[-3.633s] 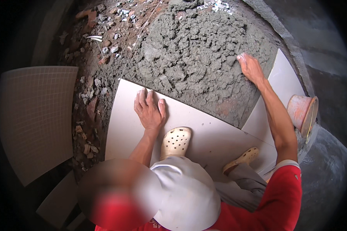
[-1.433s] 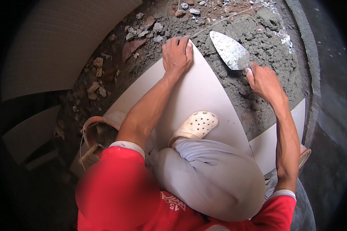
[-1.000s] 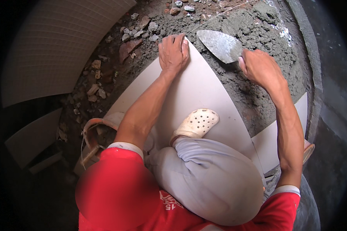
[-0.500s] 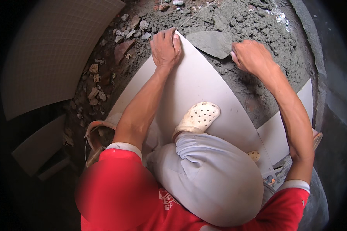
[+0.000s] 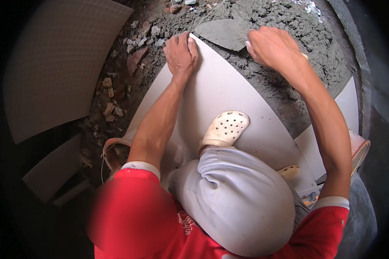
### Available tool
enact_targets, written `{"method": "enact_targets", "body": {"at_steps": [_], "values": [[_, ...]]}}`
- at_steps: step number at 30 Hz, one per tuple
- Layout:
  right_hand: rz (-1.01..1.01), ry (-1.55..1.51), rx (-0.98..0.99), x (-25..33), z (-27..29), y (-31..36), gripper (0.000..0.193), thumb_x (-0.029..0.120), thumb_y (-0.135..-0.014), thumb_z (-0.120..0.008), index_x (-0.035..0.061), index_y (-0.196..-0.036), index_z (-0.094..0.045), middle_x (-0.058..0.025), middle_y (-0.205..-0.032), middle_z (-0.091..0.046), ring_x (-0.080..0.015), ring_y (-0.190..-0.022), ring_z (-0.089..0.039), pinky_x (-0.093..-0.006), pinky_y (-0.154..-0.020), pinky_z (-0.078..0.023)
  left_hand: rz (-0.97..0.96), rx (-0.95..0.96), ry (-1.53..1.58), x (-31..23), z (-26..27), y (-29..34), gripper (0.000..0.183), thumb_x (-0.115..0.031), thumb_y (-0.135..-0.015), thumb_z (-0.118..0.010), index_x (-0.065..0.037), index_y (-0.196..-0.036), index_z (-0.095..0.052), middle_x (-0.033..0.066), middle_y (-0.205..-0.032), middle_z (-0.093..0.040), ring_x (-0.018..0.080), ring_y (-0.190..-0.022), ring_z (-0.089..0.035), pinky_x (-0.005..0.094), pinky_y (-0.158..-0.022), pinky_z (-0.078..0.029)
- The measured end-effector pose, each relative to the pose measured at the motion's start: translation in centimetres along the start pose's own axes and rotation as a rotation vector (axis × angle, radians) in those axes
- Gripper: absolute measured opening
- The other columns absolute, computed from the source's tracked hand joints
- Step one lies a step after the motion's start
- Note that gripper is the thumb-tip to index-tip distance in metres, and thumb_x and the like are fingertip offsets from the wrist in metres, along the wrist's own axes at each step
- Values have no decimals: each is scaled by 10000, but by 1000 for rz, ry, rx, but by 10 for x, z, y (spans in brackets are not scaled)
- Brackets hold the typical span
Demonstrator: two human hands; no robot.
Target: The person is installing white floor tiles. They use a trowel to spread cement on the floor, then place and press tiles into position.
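Head view: trowel (image 5: 222, 34) at mortar (image 5: 322, 47) beside tile (image 5: 231, 86); smoothing, seemingly.
Right hand (image 5: 273, 48) clamped on trowel; left hand (image 5: 180, 54) bent over tile's corner, grip unclear. Next stroke likely needs trowel flat.

trowel blade (image 5: 222, 34) — dull metal | mortar (image 5: 307, 32) — rough, matt | tile (image 5: 222, 77): smooth | clog (image 5: 226, 128): matt plastic | trousers (image 5: 246, 198): cloth

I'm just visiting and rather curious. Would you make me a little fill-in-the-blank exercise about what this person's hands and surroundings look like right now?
1. The trowel is held in the ____ hand.
2. The left hand rests near a corner of the tile, whose colour is ____.
3. The lumpy mortar is coloured ____.
4. The clog has many small round ____.

Missing words: right; white; grey; holes.
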State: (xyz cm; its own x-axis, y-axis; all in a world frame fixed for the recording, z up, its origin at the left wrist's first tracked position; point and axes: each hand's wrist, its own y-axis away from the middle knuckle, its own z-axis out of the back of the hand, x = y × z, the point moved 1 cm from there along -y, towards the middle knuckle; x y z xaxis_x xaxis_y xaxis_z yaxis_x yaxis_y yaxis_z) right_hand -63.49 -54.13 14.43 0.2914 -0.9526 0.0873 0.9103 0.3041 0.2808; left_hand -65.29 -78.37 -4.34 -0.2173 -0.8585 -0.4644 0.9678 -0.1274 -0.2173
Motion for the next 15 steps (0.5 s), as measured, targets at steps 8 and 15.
{"method": "enact_targets", "body": {"at_steps": [8,15], "values": [[-122,-48,304,-38,-38,94,268,242,-977,-631,-15,-907,-660,-253,-802,-688,-472,-808,-683,-565,-740,-549,-3,-23,13,0,-2,1,334,-286,-1008,-551,-115,-1257,-695,123,-1187,-652,319,-1125,-568,474,-1000,-416],[-277,-121,319,-50,-8,142,296,286,-995,-620,-6,-959,-648,-271,-831,-676,-472,-861,-674,-566,-774,-525,12,-21,-12,-4,0,1,328,-283,-1012,-553,-108,-1257,-683,141,-1181,-646,340,-1131,-570,481,-998,-422]]}}
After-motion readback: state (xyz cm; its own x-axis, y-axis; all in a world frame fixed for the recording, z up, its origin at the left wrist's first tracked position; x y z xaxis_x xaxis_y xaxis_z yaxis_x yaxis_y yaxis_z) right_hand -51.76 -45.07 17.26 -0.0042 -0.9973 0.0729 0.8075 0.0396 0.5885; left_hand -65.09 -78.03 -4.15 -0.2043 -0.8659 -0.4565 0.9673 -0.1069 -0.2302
